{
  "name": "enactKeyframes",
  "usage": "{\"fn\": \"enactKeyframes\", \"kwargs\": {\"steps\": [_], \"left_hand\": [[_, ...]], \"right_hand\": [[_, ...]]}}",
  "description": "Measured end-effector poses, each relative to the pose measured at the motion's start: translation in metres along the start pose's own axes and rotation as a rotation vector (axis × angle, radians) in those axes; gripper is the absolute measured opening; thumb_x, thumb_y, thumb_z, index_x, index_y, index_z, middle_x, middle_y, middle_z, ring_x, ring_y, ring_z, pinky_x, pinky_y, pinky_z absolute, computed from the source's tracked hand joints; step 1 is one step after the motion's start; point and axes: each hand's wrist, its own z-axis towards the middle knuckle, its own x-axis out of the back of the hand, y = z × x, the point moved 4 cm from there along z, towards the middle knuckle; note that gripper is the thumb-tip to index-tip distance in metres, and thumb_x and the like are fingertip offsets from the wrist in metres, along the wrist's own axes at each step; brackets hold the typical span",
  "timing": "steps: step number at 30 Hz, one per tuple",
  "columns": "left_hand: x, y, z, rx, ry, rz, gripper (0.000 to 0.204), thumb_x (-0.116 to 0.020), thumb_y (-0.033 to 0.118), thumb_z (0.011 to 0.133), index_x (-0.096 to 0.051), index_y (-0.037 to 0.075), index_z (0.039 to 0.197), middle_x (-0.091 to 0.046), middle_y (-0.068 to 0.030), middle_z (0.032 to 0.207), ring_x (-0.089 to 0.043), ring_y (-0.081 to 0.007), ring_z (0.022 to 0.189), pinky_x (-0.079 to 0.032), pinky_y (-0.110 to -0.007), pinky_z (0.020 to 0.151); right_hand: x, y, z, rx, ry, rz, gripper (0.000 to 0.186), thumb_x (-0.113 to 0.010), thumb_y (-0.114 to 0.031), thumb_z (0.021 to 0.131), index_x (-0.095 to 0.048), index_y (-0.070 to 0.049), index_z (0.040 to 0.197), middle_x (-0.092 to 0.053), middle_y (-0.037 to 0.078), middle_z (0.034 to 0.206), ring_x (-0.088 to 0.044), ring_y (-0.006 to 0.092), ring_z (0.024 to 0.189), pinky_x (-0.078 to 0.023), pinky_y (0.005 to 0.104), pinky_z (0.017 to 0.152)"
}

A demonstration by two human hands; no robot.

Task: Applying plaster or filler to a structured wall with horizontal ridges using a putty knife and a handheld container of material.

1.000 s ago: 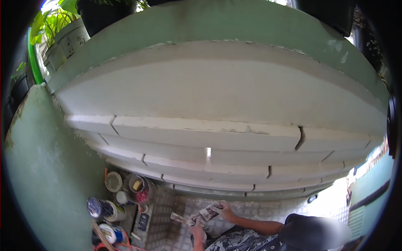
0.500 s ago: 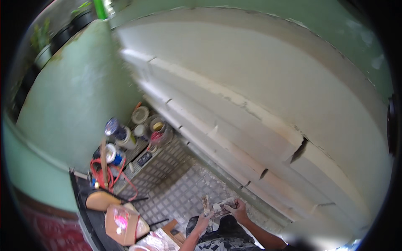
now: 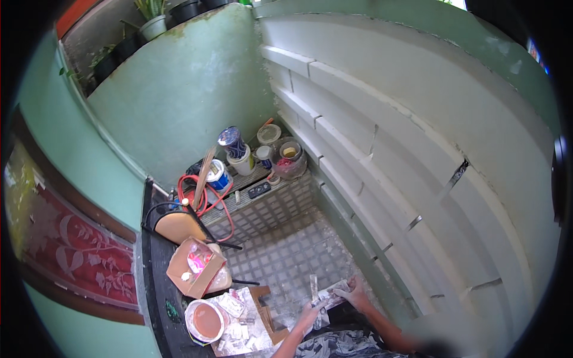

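Observation:
At the lower middle, my left hand (image 3: pixel 310 315) is closed on a narrow, white-smeared scraper (image 3: pixel 314 287), which stands up from the fist. Just to the right and higher, my right hand (image 3: pixel 355 293) grips a wider flat, plaster-smeared tool (image 3: pixel 331 291). The two tools are close together; whether they touch I cannot make out. Left of my hands, a white bucket (image 3: pixel 206 322) with pinkish-brown contents stands among smeared sheets and scraps on cardboard (image 3: pixel 265 313). Both hands are dusted white.
A chair (image 3: pixel 179 227) bears a cardboard box (image 3: pixel 179 268). Buckets (image 3: pixel 242 161), a red hose (image 3: pixel 203 197) and a power strip (image 3: pixel 259 190) crowd a low ledge. A white wall (image 3: pixel 418 137) with stepped bands rises at right. Potted plants (image 3: pixel 152 27) line the wall top; a window (image 3: pixel 77 244) is left.
My view has swung left, bringing the window, chair, box and bucket into sight. Both hands still hold their tools close together.

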Motion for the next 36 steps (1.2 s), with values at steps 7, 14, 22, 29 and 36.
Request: {"fn": "enactKeyframes", "kwargs": {"steps": [7,14,22,29,36], "left_hand": [[0.036,-0.026,-0.064,-0.220,0.292,-0.266,0.021,-0.068,0.021,0.084,-0.063,0.004,0.096,-0.060,0.0001,0.071,-0.052,-0.0068,0.053,-0.040,-0.023,0.047],[0.055,-0.028,-0.102,-0.268,0.339,-0.312,0.020,-0.068,0.018,0.084,-0.061,0.004,0.096,-0.056,0.0019,0.069,-0.049,-0.0063,0.052,-0.038,-0.021,0.047],[0.048,0.014,-0.127,-0.154,0.255,-0.034,0.035,-0.069,0.022,0.083,-0.056,0.003,0.109,-0.059,-0.0002,0.082,-0.054,-0.0076,0.067,-0.042,-0.023,0.056],[0.029,0.096,-0.113,-0.316,-0.059,-0.321,0.026,-0.068,0.020,0.084,-0.060,0.002,0.102,-0.054,0.0021,0.068,-0.045,-0.0042,0.050,-0.035,-0.021,0.044],[0.019,0.128,-0.104,-0.484,0.072,-0.079,0.031,-0.073,0.016,0.080,-0.062,-0.002,0.103,-0.055,0.0034,0.064,-0.046,-0.0037,0.049,-0.035,-0.020,0.044]], "right_hand": [[-0.024,-0.031,-0.034,-0.029,-0.437,-0.037,0.030,-0.075,-0.016,0.078,-0.059,-0.002,0.100,-0.064,0.005,0.079,-0.061,0.0104,0.075,-0.049,0.0260,0.067],[-0.025,-0.091,-0.092,0.160,-0.471,-0.338,0.031,-0.057,-0.025,0.090,-0.056,0.001,0.107,-0.064,0.020,0.090,-0.063,0.0347,0.088,-0.048,0.0391,0.081],[-0.012,-0.122,-0.108,0.393,-0.587,-0.543,0.030,-0.063,-0.029,0.086,-0.061,-0.004,0.102,-0.062,0.017,0.099,-0.058,0.0344,0.099,-0.044,0.0409,0.088],[0.003,-0.146,-0.056,0.145,-0.437,-0.003,0.018,-0.063,-0.016,0.089,-0.063,0.000,0.097,-0.067,0.001,0.084,-0.056,0.0058,0.077,-0.044,0.0238,0.070],[0.010,-0.161,-0.033,0.058,-0.287,0.187,0.015,-0.062,-0.013,0.090,-0.062,0.002,0.093,-0.062,-0.003,0.072,-0.050,0.0017,0.064,-0.038,0.0189,0.058]]}}
